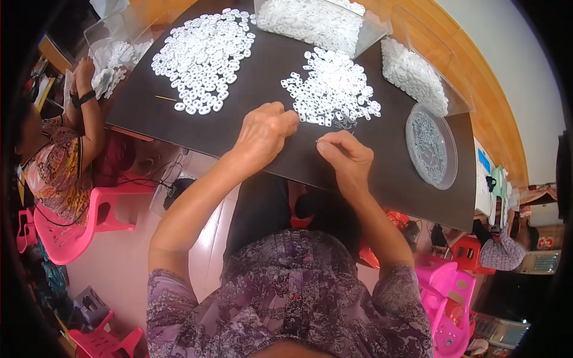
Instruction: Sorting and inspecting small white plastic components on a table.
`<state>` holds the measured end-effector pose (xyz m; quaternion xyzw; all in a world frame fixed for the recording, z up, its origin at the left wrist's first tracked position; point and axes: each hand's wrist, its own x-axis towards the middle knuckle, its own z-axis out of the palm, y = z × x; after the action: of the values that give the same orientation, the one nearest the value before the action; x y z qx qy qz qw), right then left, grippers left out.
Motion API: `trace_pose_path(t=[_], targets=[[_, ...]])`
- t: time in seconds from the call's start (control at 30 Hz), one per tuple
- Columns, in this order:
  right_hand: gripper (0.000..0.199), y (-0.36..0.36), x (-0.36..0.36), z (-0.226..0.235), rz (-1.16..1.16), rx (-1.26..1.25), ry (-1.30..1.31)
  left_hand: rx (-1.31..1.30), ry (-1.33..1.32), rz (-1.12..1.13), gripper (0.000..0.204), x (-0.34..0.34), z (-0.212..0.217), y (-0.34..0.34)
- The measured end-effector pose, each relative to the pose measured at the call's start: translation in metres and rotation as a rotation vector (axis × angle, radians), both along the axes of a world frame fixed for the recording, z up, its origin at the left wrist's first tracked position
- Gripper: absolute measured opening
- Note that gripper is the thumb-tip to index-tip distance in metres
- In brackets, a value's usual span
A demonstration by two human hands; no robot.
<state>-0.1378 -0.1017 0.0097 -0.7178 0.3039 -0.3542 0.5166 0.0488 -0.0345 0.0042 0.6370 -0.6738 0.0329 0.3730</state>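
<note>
Over the front part of the dark table, my left hand is closed, its fingers curled in; whatever they hold is hidden. My right hand pinches thumb and forefinger together, with something tiny at the tips that I cannot make out. Just beyond my hands lies a heap of small white two-holed plastic pieces. Several thin grey metal bits sit at its near edge. A larger heap of white oval two-holed pieces spreads farther left.
A round clear dish of grey metal bits stands at the right. Clear bins of white pieces stand at the back and back right. A thin yellow stick lies left. Another person sits at the left on a pink chair.
</note>
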Motion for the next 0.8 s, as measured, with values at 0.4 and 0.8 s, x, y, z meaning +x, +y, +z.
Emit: trace_pose_path(t=[0.4,0.8], targets=[[0.005,0.018,0.025,0.002,0.031,0.035,-0.081,0.085,0.745,-0.073,0.009,-0.015,0.013,0.033],[0.015,0.026,0.027,0.007,0.084,-0.01,-0.056,0.332,1.298,-0.226,0.015,-0.008,0.012,0.036]])
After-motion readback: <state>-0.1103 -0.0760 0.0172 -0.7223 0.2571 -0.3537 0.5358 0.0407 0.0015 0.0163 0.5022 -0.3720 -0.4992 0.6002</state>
